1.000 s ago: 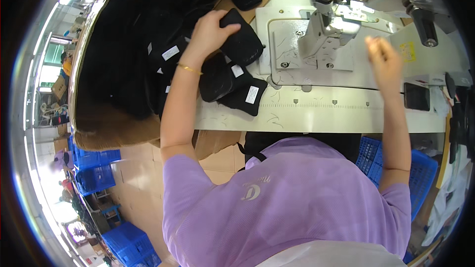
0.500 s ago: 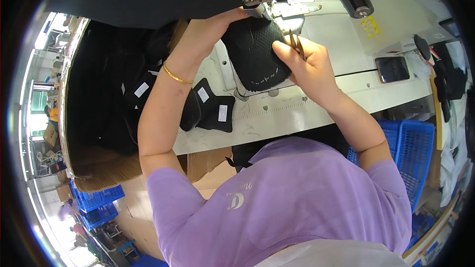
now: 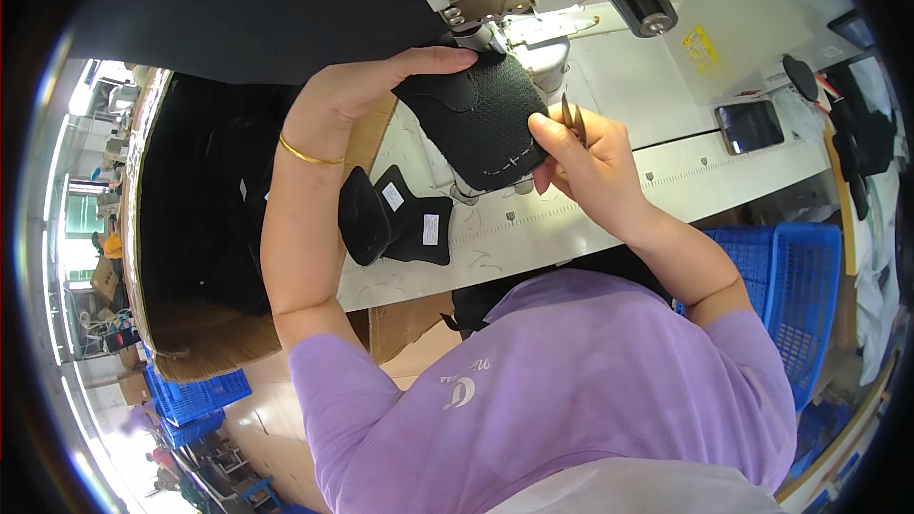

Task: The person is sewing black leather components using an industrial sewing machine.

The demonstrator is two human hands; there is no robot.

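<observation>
My left hand [image 3: 367, 84] grips the upper left edge of a black mesh fabric piece [image 3: 490, 119], thumb on top. Its other fingers are hidden beneath. White stitches run along the piece's lower edge. My right hand [image 3: 602, 169] pinches the lower right edge between thumb and fingers. A dark tool with two pointed tips [image 3: 573, 119], tweezers or thread snips, is also tucked in that hand. The piece's top edge lies just below the sewing machine's needle area [image 3: 490, 36]; I cannot tell whether it touches the presser foot.
Two black pieces, one star-like with white labels [image 3: 419, 227] and one rounded [image 3: 364, 219], lie on the white table [image 3: 514, 243]. A phone [image 3: 749, 127] rests to the right. At left stands a carton [image 3: 205, 347] of black pieces; blue crates [image 3: 800, 295] stand lower right.
Both hands have drawn the fabric piece down from the needle area toward me. My left hand has shifted left, uncovering more of the piece's upper part.
</observation>
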